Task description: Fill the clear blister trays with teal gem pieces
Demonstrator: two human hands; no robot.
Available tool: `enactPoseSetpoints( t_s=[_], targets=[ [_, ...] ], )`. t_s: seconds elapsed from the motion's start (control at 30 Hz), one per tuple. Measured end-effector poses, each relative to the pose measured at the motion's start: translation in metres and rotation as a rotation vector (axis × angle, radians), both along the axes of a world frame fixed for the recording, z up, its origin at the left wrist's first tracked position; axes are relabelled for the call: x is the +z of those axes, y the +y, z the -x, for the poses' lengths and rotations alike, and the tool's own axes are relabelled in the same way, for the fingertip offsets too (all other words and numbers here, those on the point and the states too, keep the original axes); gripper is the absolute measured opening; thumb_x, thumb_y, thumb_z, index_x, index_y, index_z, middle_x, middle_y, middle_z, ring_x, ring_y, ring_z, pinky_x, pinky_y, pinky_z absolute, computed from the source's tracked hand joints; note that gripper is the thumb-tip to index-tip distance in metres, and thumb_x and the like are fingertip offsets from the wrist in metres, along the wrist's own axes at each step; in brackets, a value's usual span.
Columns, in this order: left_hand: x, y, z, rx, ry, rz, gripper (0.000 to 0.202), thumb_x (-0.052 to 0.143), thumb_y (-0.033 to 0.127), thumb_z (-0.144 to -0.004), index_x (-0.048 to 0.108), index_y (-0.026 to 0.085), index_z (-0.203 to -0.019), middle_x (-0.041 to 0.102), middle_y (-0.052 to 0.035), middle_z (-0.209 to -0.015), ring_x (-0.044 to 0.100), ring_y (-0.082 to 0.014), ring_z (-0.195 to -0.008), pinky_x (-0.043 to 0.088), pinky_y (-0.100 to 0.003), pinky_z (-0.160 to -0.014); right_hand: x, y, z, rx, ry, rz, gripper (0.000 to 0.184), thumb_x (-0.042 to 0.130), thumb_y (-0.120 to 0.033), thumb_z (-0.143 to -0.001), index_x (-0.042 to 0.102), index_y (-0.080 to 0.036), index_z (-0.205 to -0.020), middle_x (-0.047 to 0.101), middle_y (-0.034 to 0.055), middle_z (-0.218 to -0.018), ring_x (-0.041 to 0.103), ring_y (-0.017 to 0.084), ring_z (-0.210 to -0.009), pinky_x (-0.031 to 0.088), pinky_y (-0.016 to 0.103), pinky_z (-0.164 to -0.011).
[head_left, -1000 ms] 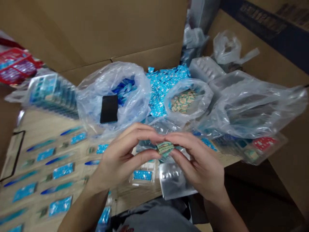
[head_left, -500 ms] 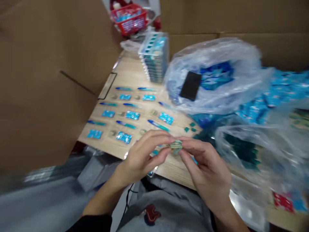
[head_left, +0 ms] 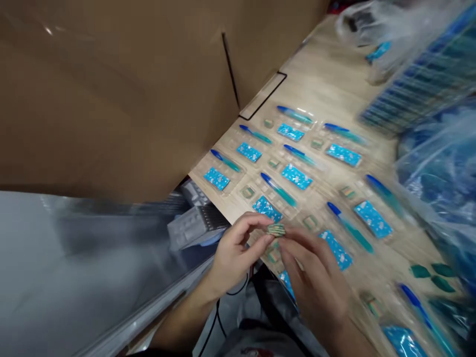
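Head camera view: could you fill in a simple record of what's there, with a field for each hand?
Left hand: pinching small green-striped pieces between thumb and fingers
Right hand: fingertips at the striped pieces; blur hides its grip
Surface: pale wooden table
Laid out: blue speckled packets, slim blue-green pen-like items
Loose: three dark green pieces, table's right side
Behind, left: large cardboard

Dim indoor light; motion blur smears the stacked packs (head_left: 416, 79) (a small glint marks the cardboard (head_left: 130, 99)).
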State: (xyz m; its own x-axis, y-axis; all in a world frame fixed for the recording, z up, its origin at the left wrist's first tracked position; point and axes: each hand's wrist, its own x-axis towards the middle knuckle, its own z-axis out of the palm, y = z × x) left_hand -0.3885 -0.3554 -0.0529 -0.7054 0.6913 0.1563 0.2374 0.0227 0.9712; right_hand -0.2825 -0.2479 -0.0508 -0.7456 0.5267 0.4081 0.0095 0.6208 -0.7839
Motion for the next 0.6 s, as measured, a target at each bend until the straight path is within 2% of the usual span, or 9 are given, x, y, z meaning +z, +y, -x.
enactPoseSetpoints(
  t_s=[0.07, 0.13, 0.2, 0.27, 0.37, 0.47, 0.6],
  targets=[
    [-0.004, -0.006, 0.016, 0.006, -0.053, 0.047, 0.013, 0.066, 0.031, -0.090, 0.066, 0.021, -0.098, 0.071, -0.0038, -0.091, 0.069, -0.0152, -0.085, 0.058, -0.027, -0.072, -0.002, 0.000, 0.008, 0.000, -0.018, -0.012, 0.024, 0.063, -0.010, -0.086, 0.068, -0.029, -0.100, 0.072, 0.0045, -0.102, 0.071, 0.020, -0.093, 0.062, 0.033, -0.077],
    [-0.008, -0.016, 0.045, 0.079, -0.088, 0.115, 0.016, 0.067, 0.036, -0.088, 0.067, 0.022, -0.096, 0.072, -0.0025, -0.090, 0.068, -0.0146, -0.080, 0.056, -0.027, -0.070, -0.003, 0.000, 0.013, 0.020, -0.015, 0.029, 0.024, 0.062, -0.005, -0.085, 0.065, -0.026, -0.097, 0.070, 0.0043, -0.101, 0.069, 0.018, -0.095, 0.061, 0.033, -0.079],
    [-0.012, -0.027, 0.085, 0.225, -0.083, 0.200, 0.017, 0.069, 0.037, -0.085, 0.068, 0.022, -0.094, 0.071, -0.0010, -0.087, 0.065, -0.0144, -0.076, 0.054, -0.028, -0.069, -0.004, 0.002, 0.015, 0.037, -0.016, 0.098, 0.026, 0.060, -0.001, -0.085, 0.063, -0.024, -0.098, 0.069, 0.0040, -0.100, 0.068, 0.017, -0.097, 0.059, 0.032, -0.081],
    [-0.016, -0.037, 0.130, 0.369, -0.048, 0.340, 0.012, 0.069, 0.031, -0.083, 0.068, 0.021, -0.090, 0.069, -0.0004, -0.084, 0.062, -0.0148, -0.076, 0.052, -0.029, -0.073, -0.006, 0.005, 0.014, 0.040, -0.047, 0.145, 0.027, 0.061, 0.000, -0.085, 0.062, -0.023, -0.099, 0.067, 0.0043, -0.103, 0.065, 0.017, -0.100, 0.057, 0.032, -0.083],
    [-0.024, -0.043, 0.184, 0.429, 0.039, 0.608, 0.004, 0.064, 0.021, -0.083, 0.067, 0.019, -0.083, 0.065, -0.0003, -0.080, 0.058, -0.0150, -0.074, 0.047, -0.029, -0.075, -0.008, 0.009, 0.009, 0.063, -0.114, 0.136, 0.026, 0.061, 0.000, -0.086, 0.062, -0.022, -0.100, 0.065, 0.0053, -0.108, 0.063, 0.015, -0.103, 0.054, 0.031, -0.085],
    [-0.032, -0.039, 0.205, 0.404, 0.112, 0.781, 0.003, 0.063, 0.016, -0.081, 0.066, 0.017, -0.080, 0.061, 0.0000, -0.076, 0.054, -0.0154, -0.072, 0.045, -0.031, -0.076, -0.008, 0.013, 0.005, 0.086, -0.174, 0.077, 0.022, 0.059, -0.002, -0.087, 0.061, -0.021, -0.098, 0.065, 0.0056, -0.106, 0.062, 0.014, -0.104, 0.052, 0.029, -0.085],
    [-0.036, -0.033, 0.202, 0.427, 0.108, 0.853, 0.004, 0.061, 0.015, -0.083, 0.064, 0.017, -0.081, 0.056, 0.0027, -0.070, 0.050, -0.0132, -0.067, 0.042, -0.029, -0.072, -0.007, 0.018, 0.000, 0.096, -0.246, 0.021, 0.017, 0.058, -0.006, -0.090, 0.060, -0.021, -0.098, 0.064, 0.0056, -0.105, 0.061, 0.014, -0.103, 0.051, 0.027, -0.081]
  ],
)
